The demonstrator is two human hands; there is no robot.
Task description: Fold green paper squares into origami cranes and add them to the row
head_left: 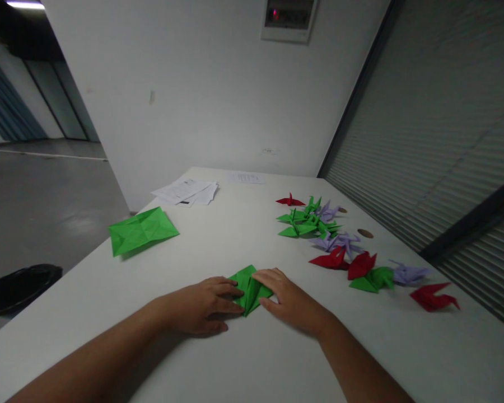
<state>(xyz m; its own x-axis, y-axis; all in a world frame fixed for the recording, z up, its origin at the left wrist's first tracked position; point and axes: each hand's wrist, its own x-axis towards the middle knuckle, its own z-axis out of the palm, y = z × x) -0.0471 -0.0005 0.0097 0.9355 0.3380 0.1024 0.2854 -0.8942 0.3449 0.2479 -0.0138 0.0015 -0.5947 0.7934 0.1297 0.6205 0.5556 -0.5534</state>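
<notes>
White table [243,358] filled most of the view, dim under weak light, with a pale wall behind and slatted blinds along the right.

Near the front edge the left hand [201,308] lay flat, fingers stretched toward 3 o'clock, fingertips pressing the left edge of a green fold [248,288]. The right hand [288,302] lay just as flat on the other side, fingers pointing toward 10 o'clock and resting on the paper's right flap. Neither hand gripped anything; both were opened out and bearing down on the paper, which sat between them on the table.

The fold looked like a compact kite or diamond shape with several layers already creased. Its long axis seemed to run from about 11 o'clock to 5 o'clock, the narrow tip toward the person, though the hands covered part of it. Judging by the finished cranes nearby, it appeared to be midway: the base was made, while neck, tail and wings were not yet formed.

At 2 o'clock, well apart, a loose row of cranes [331,246] in green, red and lilac stretched along the table. At 10 o'clock lay a creased green sheet [140,229], opened flat. Beyond it, at 11 o'clock, white papers [187,191] sat near the far edge. A dark bin [19,285] stood on the floor at 9 o'clock.
</notes>
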